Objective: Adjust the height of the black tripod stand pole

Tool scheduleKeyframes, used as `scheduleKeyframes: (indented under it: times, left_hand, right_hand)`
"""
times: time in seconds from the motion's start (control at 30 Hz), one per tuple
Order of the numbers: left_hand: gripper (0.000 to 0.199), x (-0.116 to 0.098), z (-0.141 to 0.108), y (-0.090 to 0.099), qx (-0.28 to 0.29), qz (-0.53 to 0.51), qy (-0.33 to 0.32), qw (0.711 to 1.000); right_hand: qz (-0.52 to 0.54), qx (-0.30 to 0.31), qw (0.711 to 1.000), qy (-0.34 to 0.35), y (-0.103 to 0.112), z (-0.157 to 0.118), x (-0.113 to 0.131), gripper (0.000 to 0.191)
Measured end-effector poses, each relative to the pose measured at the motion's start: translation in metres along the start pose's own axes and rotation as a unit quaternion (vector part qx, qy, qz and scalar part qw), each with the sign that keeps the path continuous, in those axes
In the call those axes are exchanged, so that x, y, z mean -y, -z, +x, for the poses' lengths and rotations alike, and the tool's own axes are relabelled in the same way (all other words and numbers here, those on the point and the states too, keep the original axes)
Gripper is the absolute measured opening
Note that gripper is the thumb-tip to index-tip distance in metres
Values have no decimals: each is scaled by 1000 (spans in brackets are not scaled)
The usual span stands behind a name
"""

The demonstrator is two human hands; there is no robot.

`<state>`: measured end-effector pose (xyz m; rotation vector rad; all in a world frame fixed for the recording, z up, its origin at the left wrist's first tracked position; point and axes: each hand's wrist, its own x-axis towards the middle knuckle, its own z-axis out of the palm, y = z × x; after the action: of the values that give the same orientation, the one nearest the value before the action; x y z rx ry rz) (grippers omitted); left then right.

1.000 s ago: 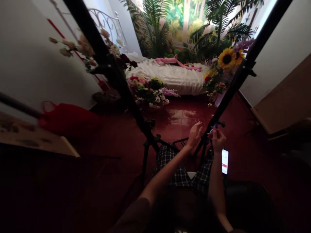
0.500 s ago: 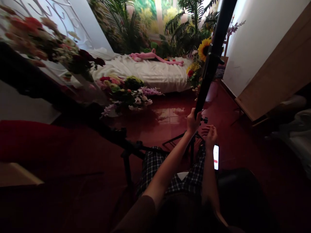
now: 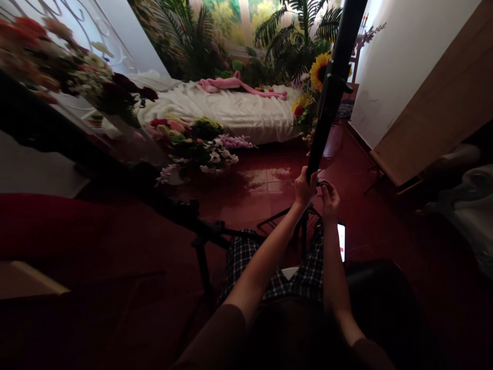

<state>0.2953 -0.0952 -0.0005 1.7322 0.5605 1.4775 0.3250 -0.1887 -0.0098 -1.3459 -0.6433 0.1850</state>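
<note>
A long black pole rises, leaning to the upper right, from a black tripod base on the floor. Low on the pole, my left hand is wrapped round it. Just to the right, my right hand pinches a small dark knob at the pole's side. Below my right hand, a phone with a lit screen is partly behind the forearm.
Another black stand crosses the left side diagonally. Flowers lie before a white-draped bed bearing a pink plush toy. A wooden board leans at the right, near a pale carved chair.
My right hand has moved up and left, and its fingers have closed on the knob. My left hand still grips the pole. The view has shifted slightly.
</note>
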Motion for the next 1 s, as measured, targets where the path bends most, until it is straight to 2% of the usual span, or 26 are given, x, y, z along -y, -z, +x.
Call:
scheduleKeyframes:
  times: [0.27,0.43,0.63,0.8,0.9,1.0]
  left_hand:
    - [41,-2,0,-1,-7,15,4,1000]
    - [40,-3,0,-2,-17,23,9,1000]
    - [37,-1,0,-2,-14,22,0,1000]
    - [38,2,1,-3,-14,24,3,1000]
    - [38,3,1,-3,-10,38,-8,999]
    - [39,3,1,-3,-4,38,-11,999]
  right_hand:
    - [27,11,1000,9,0,-2,2,49]
    - [36,45,998,10,9,5,1,46]
    - [32,137,990,-6,32,26,6,47]
    - [9,189,982,-31,45,42,20,47]
    - [-67,280,957,-35,51,60,36,47]
    - [-188,364,912,12,55,80,52,44]
